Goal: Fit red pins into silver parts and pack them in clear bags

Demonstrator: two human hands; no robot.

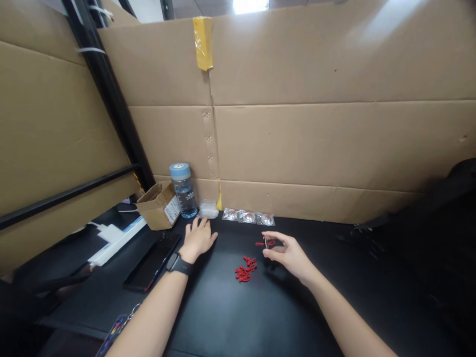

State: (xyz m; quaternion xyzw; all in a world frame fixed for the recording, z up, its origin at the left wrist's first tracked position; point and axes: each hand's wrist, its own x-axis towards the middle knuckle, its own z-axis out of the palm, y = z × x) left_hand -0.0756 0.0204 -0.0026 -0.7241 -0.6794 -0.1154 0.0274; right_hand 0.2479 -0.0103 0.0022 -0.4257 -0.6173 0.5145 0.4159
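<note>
Black wristwatch (pixel 179 264) on left arm (pixel 158 310), rounded rectangular face (pixel 172 262), dark strap (pixel 185 267); right forearm (pixel 338 307) bare

From my remote feed I log a black table (pixel 219 322). Landmark: the bottle (pixel 185 196), standing at the back. Box (pixel 158 206) just left; plastic bundle (pixel 208 210) just right; three clear packets (pixel 248 216) farther right; red cords (pixel 244 273) front-right; tablet-like slab (pixel 152 262) front-left; power strip (pixel 117 243) farther left.

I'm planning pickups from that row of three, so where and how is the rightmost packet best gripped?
Probably pinch the right edge of the rightmost packet, coming from the front right. It lies low, the middle packet crowds its left side, and the cardboard wall stands close behind, while its right edge looks free.
</note>
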